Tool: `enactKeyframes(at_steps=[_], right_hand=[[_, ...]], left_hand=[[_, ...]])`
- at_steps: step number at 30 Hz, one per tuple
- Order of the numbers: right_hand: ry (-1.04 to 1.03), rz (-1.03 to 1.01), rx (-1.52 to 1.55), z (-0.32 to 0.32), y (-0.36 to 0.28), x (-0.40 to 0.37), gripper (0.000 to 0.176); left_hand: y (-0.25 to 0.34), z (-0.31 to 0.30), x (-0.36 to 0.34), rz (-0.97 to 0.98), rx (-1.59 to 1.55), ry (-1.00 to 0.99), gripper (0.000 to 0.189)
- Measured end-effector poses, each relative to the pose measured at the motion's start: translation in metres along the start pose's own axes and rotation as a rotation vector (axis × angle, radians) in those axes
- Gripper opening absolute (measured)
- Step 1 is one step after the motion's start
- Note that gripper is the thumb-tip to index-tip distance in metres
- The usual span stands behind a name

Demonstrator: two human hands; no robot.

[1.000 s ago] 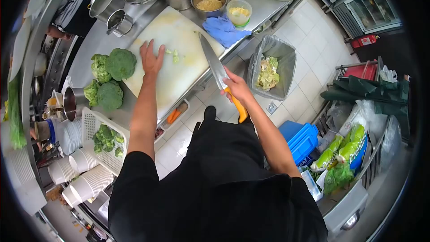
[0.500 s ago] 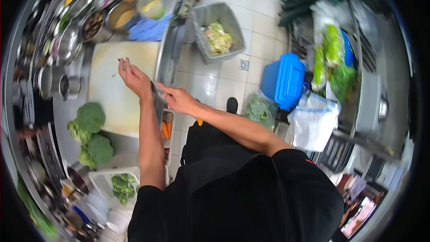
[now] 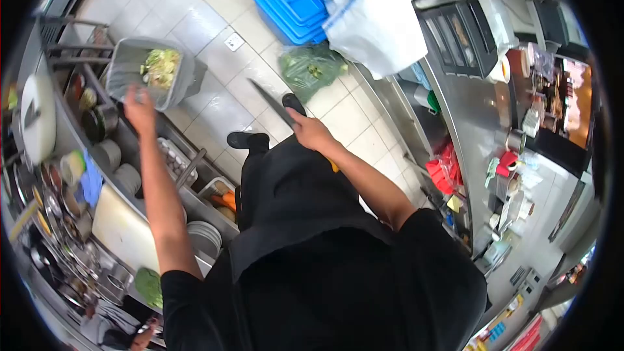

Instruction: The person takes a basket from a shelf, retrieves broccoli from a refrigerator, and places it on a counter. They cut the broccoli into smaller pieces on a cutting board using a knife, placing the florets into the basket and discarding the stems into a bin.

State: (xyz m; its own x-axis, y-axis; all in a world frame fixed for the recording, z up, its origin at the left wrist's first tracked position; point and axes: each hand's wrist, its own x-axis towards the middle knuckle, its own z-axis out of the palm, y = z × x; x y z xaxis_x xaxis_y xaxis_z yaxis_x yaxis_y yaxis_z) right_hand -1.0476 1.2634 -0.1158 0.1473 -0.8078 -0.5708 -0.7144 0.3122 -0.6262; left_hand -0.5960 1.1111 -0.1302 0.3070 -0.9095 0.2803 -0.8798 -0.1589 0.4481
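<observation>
Left hand (image 3: 138, 105) blurred at bin (image 3: 116, 73); right hand (image 3: 311, 131) around knife (image 3: 269, 101), handle mostly hidden.

Blurred left hand (image 3: 139, 109) at bin (image 3: 121, 77) rim, knife (image 3: 268, 100) handle hidden in right hand (image 3: 311, 131), broccoli (image 3: 149, 286) half behind arm (image 3: 162, 208)

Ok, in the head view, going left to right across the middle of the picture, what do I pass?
left hand → knife → right hand, with its fingers closed on the knife's handle → white plastic bag → red bag
</observation>
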Motion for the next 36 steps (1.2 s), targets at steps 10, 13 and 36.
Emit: enactKeyframes(at_steps=[10,13,36], right_hand=[[-0.021,0.776,0.398,0.03,0.275,0.139,0.067],[-0.096,0.726,0.083,0.045,0.332,0.216,0.063],[0.249,0.375,-0.461,-0.015,0.425,0.262,0.054]], left_hand=[[0.183,0.411,-0.271,0.186,-0.394,-1.145,0.027],[0.218,0.526,-0.303,0.364,-0.323,-1.1,0.028],[0.229,0.696,-0.368,0.174,0.06,-1.183,0.028]])
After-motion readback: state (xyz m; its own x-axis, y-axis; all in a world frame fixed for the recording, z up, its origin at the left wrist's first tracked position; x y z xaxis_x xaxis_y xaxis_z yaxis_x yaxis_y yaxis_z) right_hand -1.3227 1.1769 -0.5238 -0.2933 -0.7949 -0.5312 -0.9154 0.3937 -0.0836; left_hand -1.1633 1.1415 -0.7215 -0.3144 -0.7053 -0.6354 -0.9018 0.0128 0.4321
